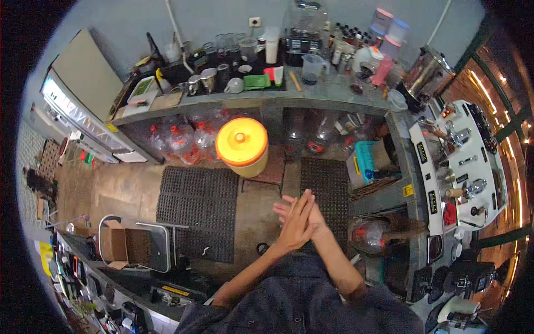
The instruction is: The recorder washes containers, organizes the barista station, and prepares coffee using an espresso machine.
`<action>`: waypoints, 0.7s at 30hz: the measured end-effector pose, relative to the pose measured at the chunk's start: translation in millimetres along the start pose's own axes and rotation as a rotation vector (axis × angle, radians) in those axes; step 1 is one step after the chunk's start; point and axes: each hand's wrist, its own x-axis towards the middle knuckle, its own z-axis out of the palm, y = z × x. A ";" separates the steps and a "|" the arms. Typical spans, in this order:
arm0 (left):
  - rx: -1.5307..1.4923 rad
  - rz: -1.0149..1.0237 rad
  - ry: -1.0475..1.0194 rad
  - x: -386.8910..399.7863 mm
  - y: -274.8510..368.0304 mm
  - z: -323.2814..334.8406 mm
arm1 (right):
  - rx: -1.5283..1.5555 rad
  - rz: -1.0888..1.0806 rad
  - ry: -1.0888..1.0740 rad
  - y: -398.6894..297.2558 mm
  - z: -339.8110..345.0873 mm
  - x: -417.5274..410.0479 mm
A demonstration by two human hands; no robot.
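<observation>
My left hand and my right hand are pressed together in front of my dark shirt, palm against palm, with some of the right fingers spread out behind the left hand. No object shows between them. Ahead of them, a yellow drinks cooler with an orange lid stands on a small brown stool. Black rubber mats lie on the floor below and beside the hands.
A counter across the way bears a blender, a measuring jug, cups and bottles. Large plastic bottles fill the shelf beneath. At right stands an espresso machine; at lower left, a cardboard box and a metal-framed chair.
</observation>
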 end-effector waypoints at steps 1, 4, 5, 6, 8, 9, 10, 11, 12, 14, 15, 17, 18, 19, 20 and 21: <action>0.039 0.041 -0.073 1.4 -7.8 -12.7 | 0.030 0.081 -0.069 -1.9 9.2 8.9; 0.483 -0.028 -0.132 -7.2 -27.4 -39.5 | 0.001 0.020 -0.037 -26.3 38.5 10.9; 0.694 -0.082 -0.119 -11.8 -37.9 -43.1 | -0.088 -0.070 -0.001 -34.0 55.1 9.9; 0.694 -0.088 -0.107 -21.9 -61.9 -40.4 | -0.134 -0.189 0.043 -40.9 84.3 3.5; 0.013 -0.648 0.103 -42.3 -115.9 -31.7 | -0.315 -0.419 0.051 -40.2 120.1 1.6; 0.007 -0.650 0.108 -35.7 -118.0 -32.2 | -0.481 -0.677 0.082 -41.9 127.7 5.5; -0.609 -0.904 0.168 -25.8 -115.1 -36.7 | -0.600 -0.812 0.117 -36.9 130.0 11.8; -1.245 -1.108 0.225 -14.5 -112.0 -40.9 | -0.841 -0.913 0.191 -25.9 123.0 28.2; -1.431 -1.190 0.217 9.6 -102.2 -47.4 | -1.095 -0.885 0.167 -9.3 96.3 51.1; -1.265 -1.073 0.230 52.7 -67.2 -62.4 | -1.949 -0.996 0.086 12.4 51.3 85.8; -1.083 -0.986 0.324 68.3 -60.1 -62.9 | -1.236 -0.872 -0.049 18.7 34.5 104.2; -1.033 -0.837 0.288 94.5 -62.0 -82.6 | -1.515 -0.867 0.195 -6.4 19.8 143.2; -0.980 -0.695 0.237 104.2 -64.4 -95.9 | -1.504 -0.862 0.179 -13.8 20.5 158.6; -0.976 -0.704 0.244 116.9 -61.8 -102.5 | -1.063 -0.618 0.256 -24.9 19.6 168.2; -0.699 -0.514 0.221 130.3 -58.9 -109.2 | -0.622 -0.370 0.319 -33.2 19.8 178.0; -0.407 -0.328 0.207 141.9 -58.3 -119.5 | -0.623 -0.350 0.299 -33.9 29.9 184.8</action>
